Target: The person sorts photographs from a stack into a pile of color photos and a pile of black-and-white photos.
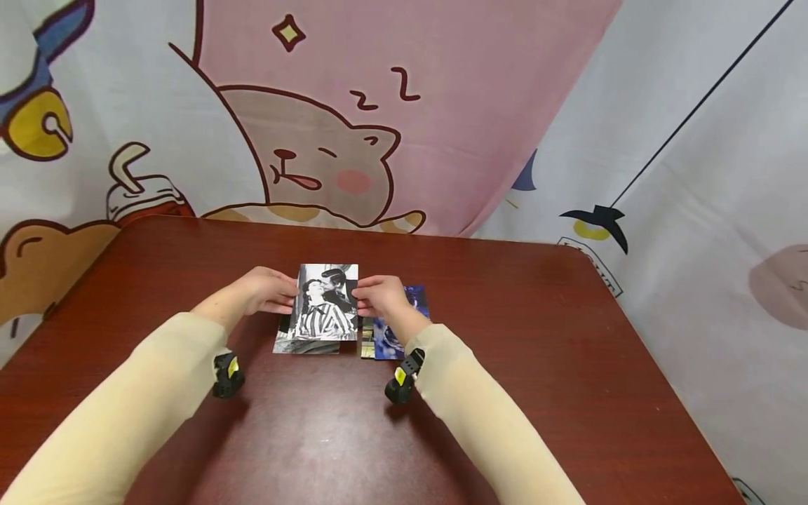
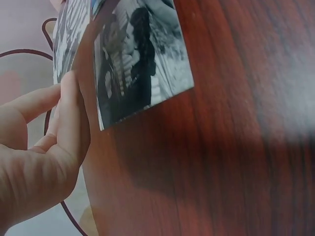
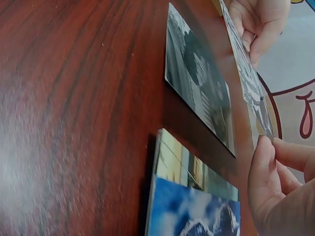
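Both hands hold up one black-and-white photo (image 1: 325, 308) of a couple, one figure in a striped top. The left hand (image 1: 268, 289) pinches its left edge between thumb and fingers. At its right edge the right hand (image 1: 381, 294) pinches it the same way. Below it, on the table, lies another black-and-white photo (image 2: 133, 64), partly covered in the head view. To the right, beneath the right hand, a small stack shows a blue picture (image 3: 192, 211) on top of a yellowish one (image 3: 179, 157). In the right wrist view the held photo is seen nearly edge-on, apart from the table.
The dark red-brown wooden table (image 1: 536, 365) extends around the photos. Behind it hangs a cartoon-printed cloth (image 1: 442, 140) with a sleeping bear. Each wrist wears a black camera, one of them the left wrist camera (image 1: 229, 375).
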The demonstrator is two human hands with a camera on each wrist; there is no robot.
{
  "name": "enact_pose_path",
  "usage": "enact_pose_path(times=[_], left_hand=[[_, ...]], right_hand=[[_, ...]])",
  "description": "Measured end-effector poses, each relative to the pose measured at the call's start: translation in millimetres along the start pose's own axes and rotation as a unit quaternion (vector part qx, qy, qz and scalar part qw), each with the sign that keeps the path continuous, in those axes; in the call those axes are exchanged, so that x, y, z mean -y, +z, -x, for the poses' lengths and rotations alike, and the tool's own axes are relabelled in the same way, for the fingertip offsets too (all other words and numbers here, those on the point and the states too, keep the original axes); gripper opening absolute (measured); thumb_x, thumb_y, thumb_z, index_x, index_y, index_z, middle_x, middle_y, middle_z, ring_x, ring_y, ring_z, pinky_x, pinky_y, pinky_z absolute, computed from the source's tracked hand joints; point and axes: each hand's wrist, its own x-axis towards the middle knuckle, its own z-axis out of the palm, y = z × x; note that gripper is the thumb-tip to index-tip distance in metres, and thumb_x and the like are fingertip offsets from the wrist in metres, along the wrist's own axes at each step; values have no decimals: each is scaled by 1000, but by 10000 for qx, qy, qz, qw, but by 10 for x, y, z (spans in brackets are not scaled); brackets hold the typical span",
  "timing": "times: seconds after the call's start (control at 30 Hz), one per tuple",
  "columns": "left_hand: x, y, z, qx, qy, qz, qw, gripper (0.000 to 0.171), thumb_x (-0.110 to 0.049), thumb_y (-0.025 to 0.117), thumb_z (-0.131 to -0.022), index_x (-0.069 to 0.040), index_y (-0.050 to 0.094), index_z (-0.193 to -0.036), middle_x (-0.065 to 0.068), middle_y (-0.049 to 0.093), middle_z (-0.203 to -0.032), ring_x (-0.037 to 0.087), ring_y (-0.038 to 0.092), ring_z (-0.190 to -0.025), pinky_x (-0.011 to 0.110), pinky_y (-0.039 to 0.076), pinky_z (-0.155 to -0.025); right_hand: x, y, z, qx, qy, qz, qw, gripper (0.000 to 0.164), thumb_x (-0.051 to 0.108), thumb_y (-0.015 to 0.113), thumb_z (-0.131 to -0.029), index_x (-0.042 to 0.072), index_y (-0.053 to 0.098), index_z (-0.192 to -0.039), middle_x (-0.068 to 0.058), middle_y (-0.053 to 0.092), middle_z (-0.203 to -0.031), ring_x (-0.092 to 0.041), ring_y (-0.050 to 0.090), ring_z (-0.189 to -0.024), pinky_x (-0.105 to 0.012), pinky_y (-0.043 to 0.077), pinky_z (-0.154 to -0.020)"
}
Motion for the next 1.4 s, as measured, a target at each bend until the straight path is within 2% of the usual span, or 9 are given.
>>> enact_pose_path(times=[0.23, 0.77, 1.07, 1.23, 1.4], left_hand=[[92, -79, 8, -98, 4, -149, 9998, 40, -4, 51, -93, 13, 39, -128, -3, 57, -78, 5, 58, -69, 23, 60, -71], [219, -129, -11, -225, -89, -112, 9996, 39, -2, 50, -92, 14, 40, -126, -2, 58, -75, 7, 57, -68, 27, 61, -70], [249, -115, 5, -283, 34, -143, 9995, 40, -3, 49, -93, 16, 40, -126, -1, 59, -78, 7, 59, -70, 28, 61, -71], [256, -108, 3, -351, 151, -215, 9990, 40, -5, 45, -94, 18, 41, -126, 2, 58, -83, 8, 58, -71, 27, 60, -71], [247, -107, -5, -484, 101, -406, 9979, 41, -8, 42, -96, 18, 40, -127, 11, 55, -94, 10, 59, -74, 28, 60, -73]], right_hand=[[-56, 108, 5, 40, -53, 129, 9999, 27, -5, 62, -84, -7, 61, -111, -1, 55, -68, -9, 53, -53, -21, 57, -51], [-139, 222, -36, 176, -9, 60, 9998, 26, -7, 60, -85, -11, 60, -110, -3, 55, -64, -9, 53, -51, -20, 56, -47], [-152, 219, -51, 238, 138, 65, 9996, 27, -5, 59, -86, -11, 59, -112, -3, 54, -62, -9, 53, -50, -20, 55, -46], [-161, 210, -61, 243, 197, 99, 9995, 26, -2, 59, -87, -11, 60, -111, -3, 54, -62, -10, 53, -52, -23, 57, -49], [-149, 210, -62, 227, 220, 48, 9995, 23, 0, 58, -88, -11, 60, -108, -4, 54, -63, -10, 53, -52, -23, 57, -49]])
